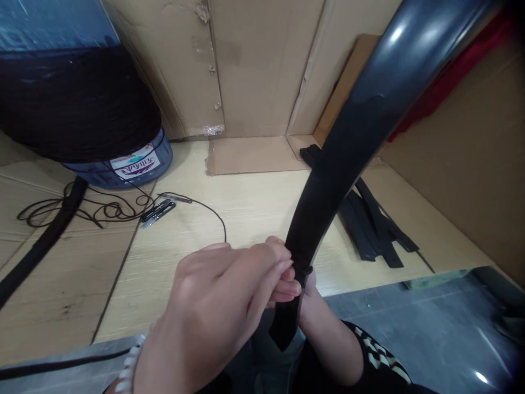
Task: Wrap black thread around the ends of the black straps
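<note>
Item: curved glossy black trim strip (328,164), held upright, its lower end at 6 o'clock. Left hand (213,295) closed, fingers pinching a black wrap (302,269) around the strip, seemingly to keep it snug. Right hand (309,300) closed around the strip from behind, partly hidden, apparently steadying it against that pinch. On the counter (246,219): thread snips (158,213) and thin black cord (213,216) at 10 o'clock, within reach; loose black strips (371,224) at 2 o'clock, set aside.

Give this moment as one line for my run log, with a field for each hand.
left hand: pinches black cord | right hand: holds curved black strip | nearby: snips
</note>
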`<move>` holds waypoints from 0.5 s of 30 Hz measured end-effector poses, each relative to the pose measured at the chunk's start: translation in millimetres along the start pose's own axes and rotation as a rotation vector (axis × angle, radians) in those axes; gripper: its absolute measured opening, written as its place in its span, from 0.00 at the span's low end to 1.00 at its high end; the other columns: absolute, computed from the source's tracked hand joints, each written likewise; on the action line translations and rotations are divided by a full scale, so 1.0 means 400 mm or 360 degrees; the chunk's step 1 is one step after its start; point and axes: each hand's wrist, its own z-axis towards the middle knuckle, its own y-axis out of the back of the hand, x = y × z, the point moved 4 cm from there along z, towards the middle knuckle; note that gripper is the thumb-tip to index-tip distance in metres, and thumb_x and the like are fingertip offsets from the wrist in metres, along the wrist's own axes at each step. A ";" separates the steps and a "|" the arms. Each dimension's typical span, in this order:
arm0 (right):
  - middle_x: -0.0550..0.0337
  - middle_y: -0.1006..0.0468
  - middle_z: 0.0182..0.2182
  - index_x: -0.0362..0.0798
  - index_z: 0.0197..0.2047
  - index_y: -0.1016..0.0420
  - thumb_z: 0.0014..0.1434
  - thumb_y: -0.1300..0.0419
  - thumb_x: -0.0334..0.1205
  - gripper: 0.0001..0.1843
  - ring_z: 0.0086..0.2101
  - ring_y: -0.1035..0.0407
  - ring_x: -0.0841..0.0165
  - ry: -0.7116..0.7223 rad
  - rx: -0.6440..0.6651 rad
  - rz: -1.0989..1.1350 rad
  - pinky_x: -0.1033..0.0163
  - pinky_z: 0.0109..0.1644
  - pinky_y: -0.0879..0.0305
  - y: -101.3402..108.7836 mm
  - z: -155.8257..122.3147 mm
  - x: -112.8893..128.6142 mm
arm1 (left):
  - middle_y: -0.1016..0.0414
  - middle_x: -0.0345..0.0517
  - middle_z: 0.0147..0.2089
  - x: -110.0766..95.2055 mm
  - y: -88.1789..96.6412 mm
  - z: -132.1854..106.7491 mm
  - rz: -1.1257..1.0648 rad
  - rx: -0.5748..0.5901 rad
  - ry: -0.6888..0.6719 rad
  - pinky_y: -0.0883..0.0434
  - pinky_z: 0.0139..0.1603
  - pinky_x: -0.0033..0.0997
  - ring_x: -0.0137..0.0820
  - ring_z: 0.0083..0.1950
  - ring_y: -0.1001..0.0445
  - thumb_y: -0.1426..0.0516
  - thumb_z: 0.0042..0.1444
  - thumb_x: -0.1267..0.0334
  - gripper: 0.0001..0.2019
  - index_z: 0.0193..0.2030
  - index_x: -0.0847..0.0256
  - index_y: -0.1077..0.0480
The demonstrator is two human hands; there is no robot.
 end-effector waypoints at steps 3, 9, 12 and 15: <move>0.70 0.51 0.13 0.45 0.21 0.46 0.46 0.35 0.48 0.23 0.15 0.58 0.81 -0.0085 -0.0011 0.0140 0.76 0.17 0.52 0.010 -0.002 -0.013 | 0.20 0.32 0.31 0.002 0.003 0.008 -0.0052 0.0066 -0.0049 0.32 0.27 0.24 0.22 0.26 0.24 0.45 0.61 0.69 0.02 0.37 0.59 0.32; 0.68 0.49 0.14 0.43 0.19 0.40 0.51 0.39 0.45 0.19 0.16 0.54 0.81 -0.0260 0.0121 0.0438 0.79 0.18 0.49 0.027 -0.013 -0.035 | 0.24 0.29 0.28 0.033 -0.012 0.020 -0.0348 0.0258 0.0004 0.32 0.26 0.19 0.18 0.23 0.28 0.45 0.58 0.72 0.05 0.36 0.57 0.31; 0.68 0.44 0.17 0.45 0.27 0.29 0.53 0.39 0.38 0.07 0.17 0.52 0.81 -0.0243 0.0111 0.0540 0.79 0.21 0.44 0.026 -0.018 -0.031 | 0.27 0.29 0.26 0.064 -0.026 0.013 -0.0725 0.0255 0.0240 0.36 0.20 0.14 0.16 0.19 0.35 0.41 0.56 0.71 0.07 0.36 0.56 0.35; 0.68 0.38 0.21 0.50 0.39 0.23 0.56 0.40 0.36 0.07 0.17 0.50 0.82 -0.0207 0.0176 0.0654 0.79 0.22 0.41 0.015 -0.019 -0.022 | 0.44 0.26 0.18 0.094 -0.039 0.004 -0.0989 0.0215 0.0540 0.43 0.13 0.15 0.18 0.15 0.44 0.40 0.54 0.68 0.14 0.44 0.53 0.38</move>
